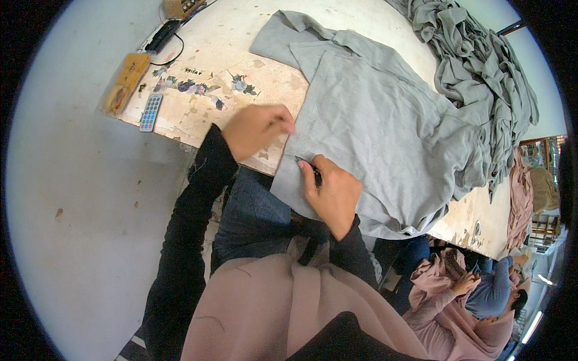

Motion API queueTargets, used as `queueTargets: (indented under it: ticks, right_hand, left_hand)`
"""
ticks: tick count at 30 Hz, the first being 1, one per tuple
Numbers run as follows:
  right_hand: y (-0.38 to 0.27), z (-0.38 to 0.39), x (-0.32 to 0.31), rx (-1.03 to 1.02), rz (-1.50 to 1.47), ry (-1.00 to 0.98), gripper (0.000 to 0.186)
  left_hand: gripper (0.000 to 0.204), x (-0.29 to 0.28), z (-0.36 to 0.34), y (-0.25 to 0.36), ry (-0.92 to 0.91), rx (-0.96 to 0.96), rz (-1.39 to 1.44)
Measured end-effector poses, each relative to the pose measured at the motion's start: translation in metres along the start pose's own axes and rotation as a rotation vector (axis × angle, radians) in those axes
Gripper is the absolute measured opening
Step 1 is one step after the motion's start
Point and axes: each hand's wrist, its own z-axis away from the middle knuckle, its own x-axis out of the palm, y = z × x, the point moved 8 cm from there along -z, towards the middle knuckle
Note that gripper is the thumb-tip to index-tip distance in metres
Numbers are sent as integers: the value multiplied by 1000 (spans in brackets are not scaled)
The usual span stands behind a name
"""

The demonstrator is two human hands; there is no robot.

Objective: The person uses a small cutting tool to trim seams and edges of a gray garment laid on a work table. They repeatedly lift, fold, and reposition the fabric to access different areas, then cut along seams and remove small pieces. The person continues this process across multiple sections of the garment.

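A grey garment lies spread on the table, its near edge hanging toward my lap. My right hand rests on its lower left part, closed round small black thread snips, mostly hidden by the fingers. Their thin tip points left over the cloth. Just past the garment's left edge, my left hand hovers above the table, slightly blurred. Its fingers are curled in with the tips drawn together; whatever they may pinch is too small to make out.
The pale worn table carries a remote control, a yellowish block and a black power strip on the left. More bunched grey cloth heaps at the right. Beyond it, a person handles pink cloth at lower right.
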Motion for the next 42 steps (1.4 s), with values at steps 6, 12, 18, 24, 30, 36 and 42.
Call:
queueTargets:
  ticks: [6,12,18,24,30,36,42]
  right_hand:
    - [2,0,0,-3,-41,-6,31]
    - [6,0,-3,27,-140,5,32]
    - [27,49,-23,-53,-134,-21,53]
    - [69,126,-30,-324,386,95,31]
    - [103,131,-93,-307,482,131,27]
    - [135,41,-207,19,201,416,42]
    - [108,4,-189,92,109,490,33]
  left_hand:
    - [18,-24,3,4,182,198,-295]
    - [15,-1,-6,1,48,155,-298]
    - [22,-65,27,3,354,65,-523]
    - [58,24,77,37,-249,382,-483]
    - [54,52,74,46,-16,738,-882]
    - [43,68,11,0,-465,-128,338]
    - [59,100,11,19,-464,-489,1141]
